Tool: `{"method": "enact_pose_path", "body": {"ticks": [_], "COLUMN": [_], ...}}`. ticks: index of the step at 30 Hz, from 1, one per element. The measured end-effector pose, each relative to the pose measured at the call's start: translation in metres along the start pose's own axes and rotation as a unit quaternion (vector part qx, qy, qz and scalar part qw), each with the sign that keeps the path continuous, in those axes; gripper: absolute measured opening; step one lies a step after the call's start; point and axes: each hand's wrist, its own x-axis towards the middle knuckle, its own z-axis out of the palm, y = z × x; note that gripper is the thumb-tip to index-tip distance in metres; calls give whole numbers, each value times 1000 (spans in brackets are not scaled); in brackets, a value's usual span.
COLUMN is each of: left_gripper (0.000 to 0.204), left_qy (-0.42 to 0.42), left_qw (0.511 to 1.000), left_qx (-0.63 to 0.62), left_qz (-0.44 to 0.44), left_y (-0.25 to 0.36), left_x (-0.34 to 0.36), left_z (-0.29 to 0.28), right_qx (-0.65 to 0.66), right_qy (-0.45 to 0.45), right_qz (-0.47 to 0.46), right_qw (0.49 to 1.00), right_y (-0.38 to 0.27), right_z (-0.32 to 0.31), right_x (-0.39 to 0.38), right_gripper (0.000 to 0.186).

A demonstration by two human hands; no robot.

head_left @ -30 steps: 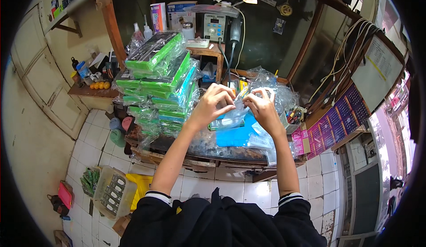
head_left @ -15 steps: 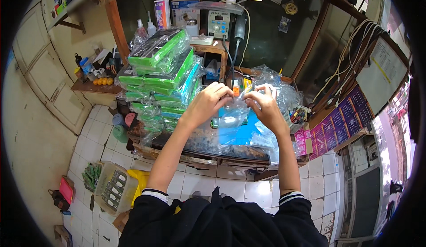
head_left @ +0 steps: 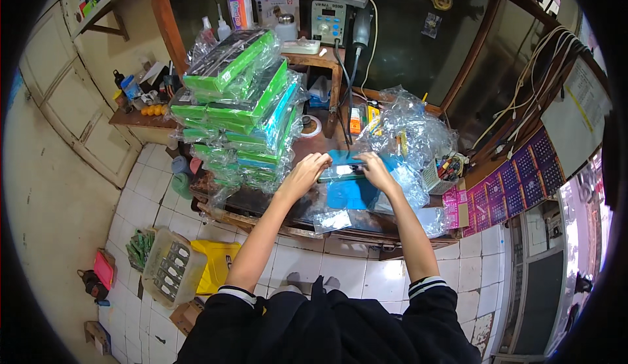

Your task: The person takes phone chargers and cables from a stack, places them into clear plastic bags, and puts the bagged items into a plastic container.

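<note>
My left hand (head_left: 306, 173) and my right hand (head_left: 375, 169) both rest low over the workbench, gripping the two ends of a flat clear plastic-wrapped package (head_left: 340, 170) that lies just above a blue mat (head_left: 351, 194). A tall leaning stack of green and teal wrapped packages (head_left: 241, 112) stands right beside my left hand. A heap of crumpled clear plastic bags (head_left: 409, 135) lies behind and to the right of my right hand. A loose clear bag (head_left: 332, 221) sits at the bench's front edge below my hands.
A soldering station (head_left: 329, 21), bottles and boxes stand on a raised shelf at the back. A small basket of tools (head_left: 439, 171) sits at the right. On the tiled floor at the left are a clear bin (head_left: 169, 267) and a yellow container (head_left: 219, 266).
Both hands have dropped from chest height down onto the bench, bringing the clear package onto the blue mat area. The camera view has tilted closer over the bench.
</note>
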Motion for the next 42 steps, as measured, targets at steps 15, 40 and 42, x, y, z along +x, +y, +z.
{"method": "enact_pose_path", "body": {"ticks": [15,40,42], "left_gripper": [14,14,16], "left_qy": [42,64,62], "left_qw": [999,981,985], "left_qx": [9,43,39], "left_qz": [17,179,158], "left_y": [8,31,32], "left_x": [-8,28,26], "left_z": [-7,-10,-11], "right_qx": [-113,506,523], "right_qy": [9,263,274], "right_qz": [99,145,141], "right_qw": [989,809,795], "right_y": [-17,-53,-56], "right_z": [7,-61,-57], "right_x": [6,9,9], "right_gripper": [51,37,35]}}
